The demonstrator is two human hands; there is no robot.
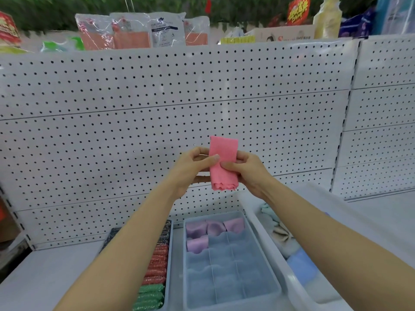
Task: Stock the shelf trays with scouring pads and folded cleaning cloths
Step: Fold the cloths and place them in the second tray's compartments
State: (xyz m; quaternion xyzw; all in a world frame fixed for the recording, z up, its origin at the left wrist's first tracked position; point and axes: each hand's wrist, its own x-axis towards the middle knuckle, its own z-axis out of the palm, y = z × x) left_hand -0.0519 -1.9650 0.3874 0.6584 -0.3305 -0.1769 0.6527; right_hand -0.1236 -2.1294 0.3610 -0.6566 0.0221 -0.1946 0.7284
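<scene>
Above the divided tray [229,286], both hands (left hand [193,167], right hand [247,171]) pinch a pink cloth [223,149].

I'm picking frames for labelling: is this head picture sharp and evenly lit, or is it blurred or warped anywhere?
Head view: the pink cloth, both hands and the divided tray are fairly sharp; the top edge, with the greenery, is smeared; the pegboard lines bow from wide-angle distortion; lighting is soft and even, without hard shadows or glare.

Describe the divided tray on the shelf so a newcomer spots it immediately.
On the white shelf below the pegboard, look under the hands holding a pink cloth. The divided tray sits between a tray of scouring pads and a big white bin. Only it has a grid of compartments, four holding purple cloths.
</scene>
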